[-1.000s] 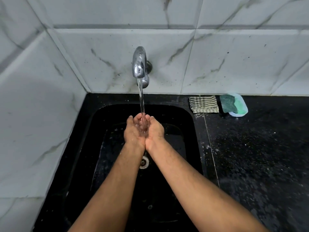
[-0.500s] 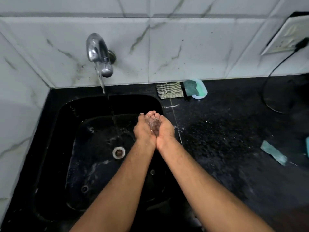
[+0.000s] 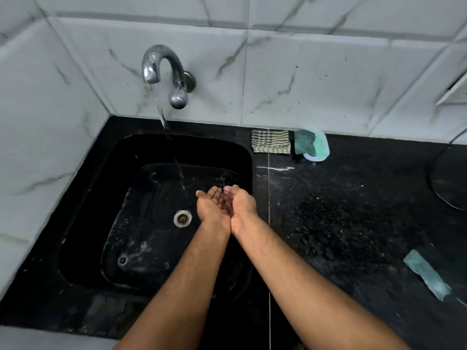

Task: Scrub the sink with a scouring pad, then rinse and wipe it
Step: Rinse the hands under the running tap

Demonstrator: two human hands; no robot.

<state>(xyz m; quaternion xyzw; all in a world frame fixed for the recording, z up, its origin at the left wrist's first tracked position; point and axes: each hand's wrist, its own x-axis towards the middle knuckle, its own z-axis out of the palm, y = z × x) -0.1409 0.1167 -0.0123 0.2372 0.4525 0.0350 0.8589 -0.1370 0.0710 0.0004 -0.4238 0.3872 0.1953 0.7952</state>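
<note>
**Cupped hands out of the stream**

My hands have swung right of the tap's (image 3: 161,64) stream since a second ago, when water ran straight into them. My left hand (image 3: 211,207) and right hand (image 3: 240,205) sit pressed side by side, palms up, fingers gently cupped, gripping nothing. One black sink (image 3: 121,173), wet and glistening, one drain (image 3: 182,218) left of my hands. One green scouring pad (image 3: 304,145) sits in its dish, right of the sink, beside one striped cloth (image 3: 271,145).

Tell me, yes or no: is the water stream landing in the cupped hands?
No: the stream falls past the left hand into the sink, left of the hands.
</note>
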